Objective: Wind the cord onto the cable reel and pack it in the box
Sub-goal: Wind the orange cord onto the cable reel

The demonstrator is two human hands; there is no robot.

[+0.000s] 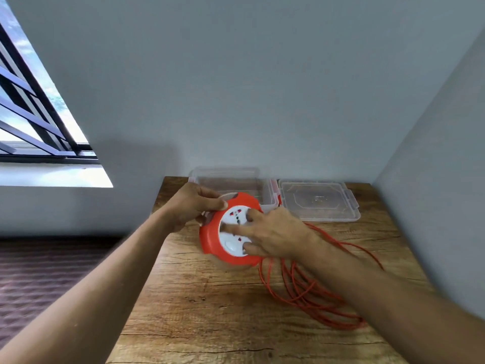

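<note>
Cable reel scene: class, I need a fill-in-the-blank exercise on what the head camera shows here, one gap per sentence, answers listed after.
1. The loose cord lying on the wooden table is ____ in colour.
2. The box behind the cable reel is made of clear ____.
3. The box's lid lies to the ____ of the box.
4. The right hand rests on the reel's ____ socket face.

Answers: orange; plastic; right; white

Daylight enters through the window (39, 114) at upper left, overexposed at its sill. The grey wall (262, 74) is evenly, softly lit, with a faint shadow beside the window. Wide-angle distortion bends the edges. Motion blur smears both forearms and the floor (52, 271); the wooden table (210, 311) stays fairly sharp.
</note>
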